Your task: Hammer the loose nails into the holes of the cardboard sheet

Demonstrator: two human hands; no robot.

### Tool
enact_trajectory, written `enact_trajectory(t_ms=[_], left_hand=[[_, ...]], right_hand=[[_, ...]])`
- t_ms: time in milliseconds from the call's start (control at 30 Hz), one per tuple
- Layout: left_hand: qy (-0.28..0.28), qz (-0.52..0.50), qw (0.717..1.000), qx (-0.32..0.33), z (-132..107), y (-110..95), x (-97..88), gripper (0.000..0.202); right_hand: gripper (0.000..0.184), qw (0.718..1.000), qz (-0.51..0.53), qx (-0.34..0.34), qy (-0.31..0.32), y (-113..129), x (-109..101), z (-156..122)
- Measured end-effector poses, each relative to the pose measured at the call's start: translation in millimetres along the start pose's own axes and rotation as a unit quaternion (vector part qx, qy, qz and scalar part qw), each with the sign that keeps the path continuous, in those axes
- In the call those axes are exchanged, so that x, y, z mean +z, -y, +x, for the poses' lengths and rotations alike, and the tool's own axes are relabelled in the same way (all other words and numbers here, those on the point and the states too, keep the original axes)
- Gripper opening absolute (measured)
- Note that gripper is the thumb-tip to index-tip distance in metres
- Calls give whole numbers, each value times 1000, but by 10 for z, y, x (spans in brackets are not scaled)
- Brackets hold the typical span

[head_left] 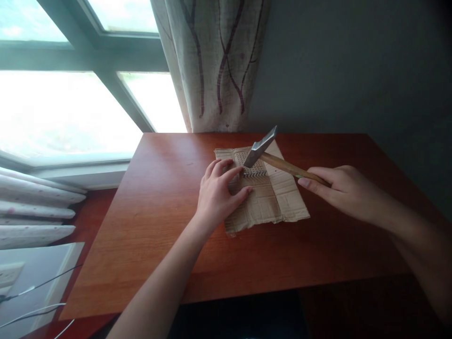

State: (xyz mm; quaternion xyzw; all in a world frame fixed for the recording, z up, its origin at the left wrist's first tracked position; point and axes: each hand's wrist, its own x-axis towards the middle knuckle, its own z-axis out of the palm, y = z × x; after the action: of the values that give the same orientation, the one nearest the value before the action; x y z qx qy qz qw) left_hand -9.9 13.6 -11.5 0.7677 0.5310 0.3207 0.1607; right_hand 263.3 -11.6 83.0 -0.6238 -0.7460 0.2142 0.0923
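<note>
My right hand (344, 190) is closed round the wooden handle of a hammer (261, 147). The steel head is tilted, its lower end at the perforated part of a piece of cardboard (259, 205), close to my left index fingertip. My left hand (221, 188) rests on the cardboard's left side with fingers spread and the thumb apart from the index finger. Between thumb and hammer runs a row of small shiny metal pieces that look like nails (254, 173). Behind it, rows of small dark holes (259, 165) mark the cardboard. Whether the hammer touches anything is unclear.
The cardboard lies on a reddish-brown wooden table (151, 226). At the back hangs a patterned curtain (219, 66), with a bright window (63, 113) to its left. A grey wall (335, 70) stands behind the table. Cables (38, 310) and a socket (10, 275) are at lower left.
</note>
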Motion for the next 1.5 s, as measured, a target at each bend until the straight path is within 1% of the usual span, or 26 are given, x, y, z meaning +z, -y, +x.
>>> enact_trajectory(t_ms=[167, 267, 333, 400, 467, 533, 600, 667, 800, 933, 1033, 1133, 1267, 1500], left_hand=[[0, -3, 1000, 1, 2, 5, -11, 44], [2, -1, 1000, 1, -4, 4, -14, 45], [1, -1, 1000, 1, -5, 2, -12, 45], [-1, -5, 1000, 2, -3, 1, -10, 45], [-3, -8, 1000, 3, 1, 2, -9, 44], [-4, -11, 1000, 4, 3, 3, -10, 44], [-8, -14, 1000, 5, 4, 3, -10, 45], [-12, -18, 1000, 7, 5, 4, -10, 46], [-16, -26, 999, 12, 7, 2, -11, 47], [-13, -28, 999, 13, 9, 1, -18, 47], [-15, -33, 999, 13, 8, 2, -20, 45], [-17, -35, 999, 14, 7, 2, -19, 44], [-18, -33, 999, 16, 7, 2, -15, 43], [-28, -31, 999, 27, 4, 34, 12, 43]], right_hand=[[54, 998, 41, 24, -38, -102, 41, -59], [49, 988, 118, 63, -70, -233, 125, -106], [42, 970, 209, 80, -94, -324, 200, -137], [34, 941, 297, 87, -133, -395, 276, -168], [29, 918, 344, 99, -173, -444, 349, -193], [37, 907, 360, 110, -188, -480, 429, -209], [43, 903, 372, 116, -181, -521, 529, -206], [46, 898, 382, 123, -182, -578, 649, -184], [47, 898, 362, 141, -207, -762, 906, -114], [51, 915, 314, 135, -215, -987, 1108, -75], [54, 929, 258, 134, -229, -1085, 1207, -70], [54, 942, 197, 137, -235, -1077, 1250, -58], [52, 961, 123, 119, -218, -1011, 1273, -5], [43, 957, 96, 109, -250, -1015, 1432, 133]])
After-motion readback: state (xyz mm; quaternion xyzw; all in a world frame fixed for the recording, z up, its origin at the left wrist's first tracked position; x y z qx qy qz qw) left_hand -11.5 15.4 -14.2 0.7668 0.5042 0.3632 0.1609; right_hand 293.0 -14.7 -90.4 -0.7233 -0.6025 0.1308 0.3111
